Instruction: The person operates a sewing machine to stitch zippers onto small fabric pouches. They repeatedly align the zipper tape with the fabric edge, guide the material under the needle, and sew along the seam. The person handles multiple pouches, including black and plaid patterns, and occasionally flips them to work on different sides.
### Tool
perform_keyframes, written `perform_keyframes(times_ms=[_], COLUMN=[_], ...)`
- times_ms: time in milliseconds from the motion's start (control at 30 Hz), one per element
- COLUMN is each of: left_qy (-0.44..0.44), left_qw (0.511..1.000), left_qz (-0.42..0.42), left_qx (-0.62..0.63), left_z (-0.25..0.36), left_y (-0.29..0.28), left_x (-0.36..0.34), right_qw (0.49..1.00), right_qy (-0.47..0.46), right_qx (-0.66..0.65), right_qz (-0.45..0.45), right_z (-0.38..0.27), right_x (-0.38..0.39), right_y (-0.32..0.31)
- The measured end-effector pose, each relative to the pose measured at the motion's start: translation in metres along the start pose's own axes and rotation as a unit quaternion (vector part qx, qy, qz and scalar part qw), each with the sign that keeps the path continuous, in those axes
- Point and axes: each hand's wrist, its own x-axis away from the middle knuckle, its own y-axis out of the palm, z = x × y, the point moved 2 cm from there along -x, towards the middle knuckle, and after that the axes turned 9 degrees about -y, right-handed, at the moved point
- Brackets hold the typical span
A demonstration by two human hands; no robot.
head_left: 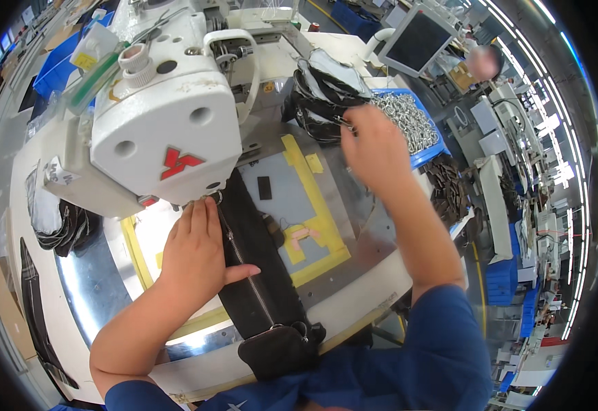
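Note:
My left hand [193, 250] lies on a black zippered fabric strip [254, 294] beneath the white sewing machine head [165, 116], fingers stretched and thumb out across the zip. The strip runs toward me, ending in a black pouch-like piece [271, 351] at the table's edge. My right hand [371, 147] is raised at a stack of black pieces with pale lining [316, 89], fingers closed on a small item I cannot make out. A work plate [323, 274] with yellow tape lies around the needle area.
A blue tray of metal hardware [408, 123] and dark small pieces [449, 188] sit right. Another stack of black pieces [66, 229] and long dark strips [32, 294] lie left. A blue bin [56, 68] is behind. A monitor [415, 41] and another person [484, 63] are upper right.

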Motion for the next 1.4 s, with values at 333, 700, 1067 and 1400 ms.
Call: perform_keyframes(times_ms=[333, 700, 1067, 1400], left_qy=[0.007, -0.219, -0.1, 0.03], left_qw=[0.988, 0.797, 0.928, 0.946], left_qz=[0.012, -0.083, 0.112, 0.207], left_qx=[0.156, 0.557, 0.341, 0.249], left_z=[-0.007, -0.02, -0.013, -0.025], left_y=[-0.027, -0.001, -0.011, 0.002], left_x=[0.014, 0.021, 0.023, 0.028], right_qw=[0.979, 0.828, 0.901, 0.879], right_qy=[-0.077, -0.433, -0.253, -0.285], right_qx=[-0.014, -0.293, -0.25, -0.376], right_qz=[0.19, -0.202, -0.251, -0.067], right_z=[0.007, -0.141, -0.122, -0.132], right_x=[-0.048, 0.093, 0.02, 0.032], right_y=[-0.014, -0.016, 0.043, 0.043])
